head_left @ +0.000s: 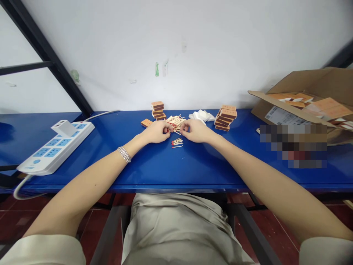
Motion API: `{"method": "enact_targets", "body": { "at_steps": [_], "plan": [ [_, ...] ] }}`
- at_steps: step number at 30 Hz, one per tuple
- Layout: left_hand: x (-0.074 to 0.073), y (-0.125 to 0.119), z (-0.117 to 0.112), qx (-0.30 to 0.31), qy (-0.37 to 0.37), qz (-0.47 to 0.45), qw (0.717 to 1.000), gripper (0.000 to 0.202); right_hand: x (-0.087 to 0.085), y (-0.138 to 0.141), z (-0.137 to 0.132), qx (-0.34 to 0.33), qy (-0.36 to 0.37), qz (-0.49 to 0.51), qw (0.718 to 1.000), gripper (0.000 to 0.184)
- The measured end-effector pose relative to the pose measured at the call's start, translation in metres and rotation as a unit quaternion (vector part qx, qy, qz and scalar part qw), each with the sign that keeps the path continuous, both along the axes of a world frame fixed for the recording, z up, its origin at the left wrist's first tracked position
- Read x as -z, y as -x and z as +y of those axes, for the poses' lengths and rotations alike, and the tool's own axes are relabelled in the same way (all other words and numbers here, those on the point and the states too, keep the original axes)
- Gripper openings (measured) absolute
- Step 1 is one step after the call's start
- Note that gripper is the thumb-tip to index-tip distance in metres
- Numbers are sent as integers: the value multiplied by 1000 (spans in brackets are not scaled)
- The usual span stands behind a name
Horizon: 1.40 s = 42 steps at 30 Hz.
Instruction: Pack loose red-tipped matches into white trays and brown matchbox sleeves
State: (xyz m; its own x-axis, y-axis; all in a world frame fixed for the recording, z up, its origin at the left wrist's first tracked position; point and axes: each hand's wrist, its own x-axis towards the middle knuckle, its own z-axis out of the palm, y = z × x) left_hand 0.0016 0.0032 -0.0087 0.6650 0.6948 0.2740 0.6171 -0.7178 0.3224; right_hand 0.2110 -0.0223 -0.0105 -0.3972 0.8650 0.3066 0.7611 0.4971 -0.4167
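Note:
A loose heap of wooden matches (176, 119) with red heads lies on the blue table (171, 167). My left hand (157, 131) is at the heap's left front side, fingers curled and pinched on a match whose red head shows at the fingertips. At the right side of the heap, my right hand (195, 130) has its fingers bent inward with the tips close to the matches; whether it grips one is hidden. Just in front of both hands sits a small group of matches (177, 142), heads toward the left. Behind my left hand a single matchbox (146, 123) lies flat.
Matchboxes stand in a left stack (157, 110) and a leaning right stack (226, 117), with crumpled white tissue (202, 116) between. An open cardboard box (286, 114) of matchboxes is at the right. A white power strip (59, 147) with a plugged-in adapter lies at the left.

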Motion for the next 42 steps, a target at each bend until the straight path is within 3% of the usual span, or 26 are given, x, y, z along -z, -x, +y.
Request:
{"method": "enact_targets", "body": {
  "at_steps": [2, 8, 13, 18, 24, 32, 42],
  "plan": [
    [0, 0, 1, -1, 2, -1, 1000, 23, 4, -1, 4, 20, 11, -1, 1000, 10],
    [-2, 0, 0, -8, 3, 3, 1000, 19, 13, 1, 10, -12, 18, 6, 1000, 12],
    [-5, 0, -1, -47, 3, 8, 999, 13, 5, -2, 6, 6, 9, 7, 1000, 11],
    [-6, 0, -3, -52, 6, 8, 999, 14, -4, -2, 0, -59, 28, -8, 998, 12],
    [-4, 0, -1, -46, 2, 11, 999, 15, 1, -8, 10, 51, -31, 4, 998, 12],
    [-5, -1, -2, -52, 7, 10, 999, 15, 11, -7, 19, 46, -31, -19, 998, 14],
    [-4, 0, -1, -42, 6, 11, 999, 15, 4, -13, 17, 46, -52, 1, 998, 14]
  ]
}}
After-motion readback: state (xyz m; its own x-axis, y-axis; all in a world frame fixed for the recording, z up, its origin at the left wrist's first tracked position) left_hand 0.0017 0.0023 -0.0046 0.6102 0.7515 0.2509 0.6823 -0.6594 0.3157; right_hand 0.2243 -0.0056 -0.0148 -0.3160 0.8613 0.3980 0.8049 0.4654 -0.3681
